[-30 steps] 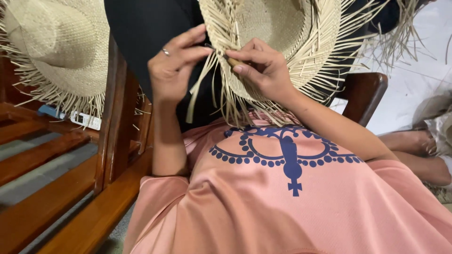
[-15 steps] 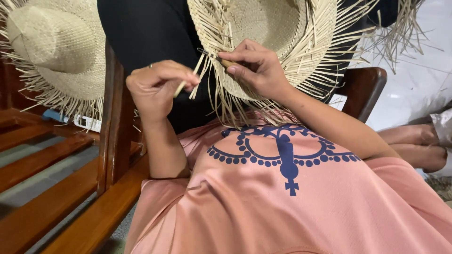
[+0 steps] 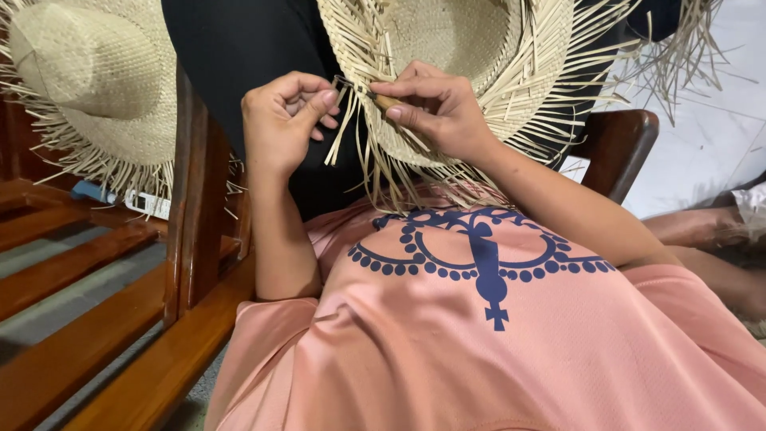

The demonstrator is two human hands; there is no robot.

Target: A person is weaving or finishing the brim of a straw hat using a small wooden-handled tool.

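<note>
Left hand (image 3: 283, 120), raised and curled, pinches straw strands (image 3: 341, 120) at the hat (image 3: 447, 48) brim; at its 3 o'clock, right hand (image 3: 435, 112) grips perhaps a small tool.

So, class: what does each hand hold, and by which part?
Left hand pinches loose straw strands of the hat's fringe near their tops; right hand pinches the brim edge.

second straw hat (image 3: 92, 88) upper left | wooden bench (image 3: 104, 319) | white tiled floor (image 3: 702, 152)
</note>
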